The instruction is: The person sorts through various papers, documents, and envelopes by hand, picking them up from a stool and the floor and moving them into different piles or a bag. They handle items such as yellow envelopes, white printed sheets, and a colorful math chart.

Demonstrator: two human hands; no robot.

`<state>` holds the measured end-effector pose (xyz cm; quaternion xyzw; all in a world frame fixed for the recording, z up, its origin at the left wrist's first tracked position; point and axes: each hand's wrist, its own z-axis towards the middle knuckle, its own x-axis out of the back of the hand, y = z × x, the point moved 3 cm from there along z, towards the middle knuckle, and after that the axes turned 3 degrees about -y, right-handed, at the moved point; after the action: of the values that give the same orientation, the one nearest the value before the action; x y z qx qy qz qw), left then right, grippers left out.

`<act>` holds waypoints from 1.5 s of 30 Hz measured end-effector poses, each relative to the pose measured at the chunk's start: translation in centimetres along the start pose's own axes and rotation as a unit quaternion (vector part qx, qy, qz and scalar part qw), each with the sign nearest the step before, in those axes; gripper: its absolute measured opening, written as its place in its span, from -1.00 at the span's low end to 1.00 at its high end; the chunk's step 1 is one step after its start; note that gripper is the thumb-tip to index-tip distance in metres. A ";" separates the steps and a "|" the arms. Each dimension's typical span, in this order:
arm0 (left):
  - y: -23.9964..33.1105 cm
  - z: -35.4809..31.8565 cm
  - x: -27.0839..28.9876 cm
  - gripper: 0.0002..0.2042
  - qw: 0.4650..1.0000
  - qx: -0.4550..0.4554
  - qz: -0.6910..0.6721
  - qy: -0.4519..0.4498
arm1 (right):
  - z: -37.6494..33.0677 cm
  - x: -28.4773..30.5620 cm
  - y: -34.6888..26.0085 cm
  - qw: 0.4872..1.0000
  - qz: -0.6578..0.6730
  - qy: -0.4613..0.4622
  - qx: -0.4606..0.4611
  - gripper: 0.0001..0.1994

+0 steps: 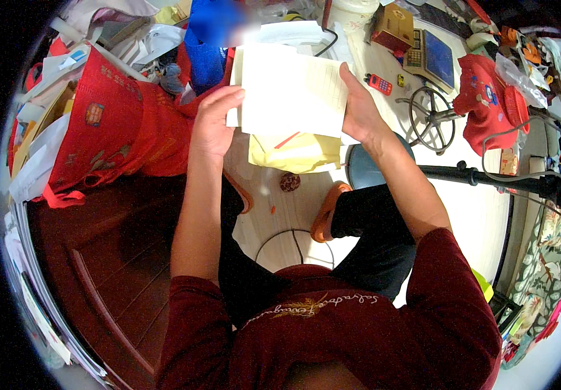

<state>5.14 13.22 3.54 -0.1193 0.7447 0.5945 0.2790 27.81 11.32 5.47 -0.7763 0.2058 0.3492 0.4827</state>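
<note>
I hold several pale sheets of paper in front of me, so brightly lit that their surface is mostly washed out. My left hand grips their left edge, the thumb lying along the paper and the other fingers hidden behind. At the right edge, my right hand is closed on the same sheets, with its thumb pointing up the side. The sheets overlap unevenly, and faint ruled lines show near the upper right. Just below them lies a crumpled yellow wrapper or packet with a red mark, partly covered by the paper.
Left stands a red fabric bag stuffed with papers, beside a blue bag. To the right are a blue-topped scale, a brown box, a small red keypad device, a grey handwheel and a black pole.
</note>
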 end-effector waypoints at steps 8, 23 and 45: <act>-0.6 -0.4 -1.2 -0.84 0.995 0.035 0.081 -0.040 | 0.0 0.6 0.1 0.999 -0.034 -0.024 0.002 -0.44; -0.8 0.0 -0.1 -0.85 0.998 0.039 -0.005 -0.049 | -0.8 -0.9 -0.5 0.999 0.010 -0.051 -0.005 -0.29; 0.1 0.0 -0.3 -0.83 0.992 -0.010 -0.127 0.002 | 0.1 3.7 -0.7 0.851 -0.516 -0.012 0.097 -0.54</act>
<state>5.36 13.23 3.75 -0.2171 0.7179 0.5616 0.3494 30.74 11.75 3.11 -0.7157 -0.1970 0.0371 0.6690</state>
